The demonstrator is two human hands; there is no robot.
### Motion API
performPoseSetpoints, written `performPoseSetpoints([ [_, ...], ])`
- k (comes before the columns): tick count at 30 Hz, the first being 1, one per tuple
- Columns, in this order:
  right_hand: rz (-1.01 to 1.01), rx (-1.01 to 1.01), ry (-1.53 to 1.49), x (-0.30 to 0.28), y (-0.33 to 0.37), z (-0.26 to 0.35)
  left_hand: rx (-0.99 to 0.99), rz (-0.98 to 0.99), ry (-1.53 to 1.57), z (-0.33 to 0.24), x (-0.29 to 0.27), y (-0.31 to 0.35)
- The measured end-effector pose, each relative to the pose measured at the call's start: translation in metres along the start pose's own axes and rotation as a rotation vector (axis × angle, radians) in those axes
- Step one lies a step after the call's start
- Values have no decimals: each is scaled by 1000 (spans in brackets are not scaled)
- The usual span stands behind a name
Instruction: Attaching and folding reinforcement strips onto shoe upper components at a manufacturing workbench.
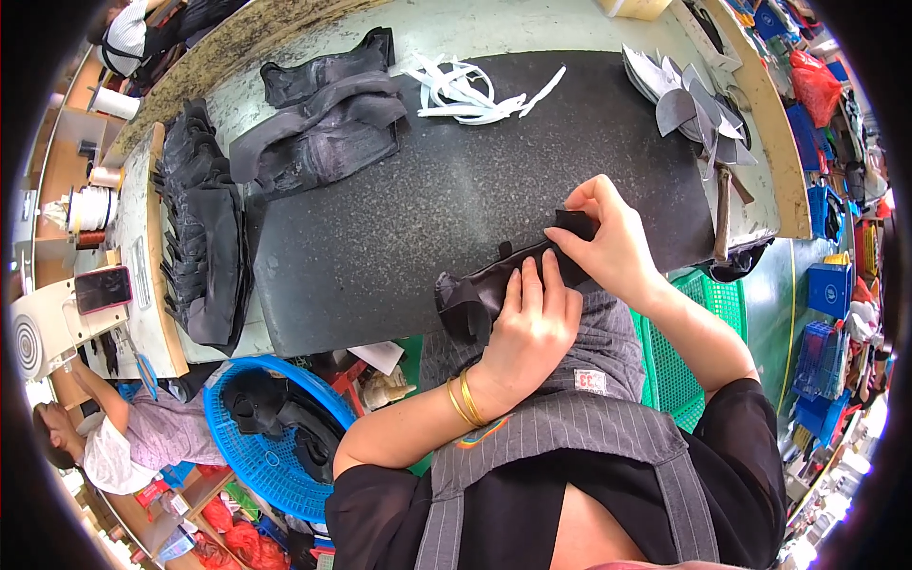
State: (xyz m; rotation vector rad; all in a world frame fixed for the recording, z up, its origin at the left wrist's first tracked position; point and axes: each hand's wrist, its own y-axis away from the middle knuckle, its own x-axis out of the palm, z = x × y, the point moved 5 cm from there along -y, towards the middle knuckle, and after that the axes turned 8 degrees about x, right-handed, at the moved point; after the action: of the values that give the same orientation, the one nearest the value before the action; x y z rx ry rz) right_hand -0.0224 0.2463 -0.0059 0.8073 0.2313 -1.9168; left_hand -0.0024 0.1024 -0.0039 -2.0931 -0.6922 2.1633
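Observation:
A black piece that looks like leather point(467, 293) lies along the near edge of a dark speckled board point(399, 228), partly over my lap. My left hand point(534, 328) rests on it from the near side, fingers stretched out and pressing it down. To the right, my right hand point(613, 245) pinches the raised end of the piece between thumb and fingers. A small black tab point(505, 249) sticks up from the far edge. My hands cover much of the middle and right part.
White strips point(475, 93) and more black pieces point(332, 133) lie on the board's far side. Grey-white cutouts point(689, 104) and a wooden handle point(723, 214) are right; stacked black pieces point(217, 252) are left. Blue point(266, 480) and green point(682, 347) baskets stand below. A person point(142, 432) sits lower left.

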Motion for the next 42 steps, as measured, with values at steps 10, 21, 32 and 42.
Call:
performPoseSetpoints([
  [10,-326,-539,134,-1,30,-24,1,60,-118,0,1,-1],
  [21,-262,-667,267,-22,27,-10,58,242,-175,9,3,-20],
  [32,288,-924,355,-1,52,8,429,108,92,34,-35,24],
  [42,295,-896,307,41,57,52,-355,-219,64,98,-81,78],
])
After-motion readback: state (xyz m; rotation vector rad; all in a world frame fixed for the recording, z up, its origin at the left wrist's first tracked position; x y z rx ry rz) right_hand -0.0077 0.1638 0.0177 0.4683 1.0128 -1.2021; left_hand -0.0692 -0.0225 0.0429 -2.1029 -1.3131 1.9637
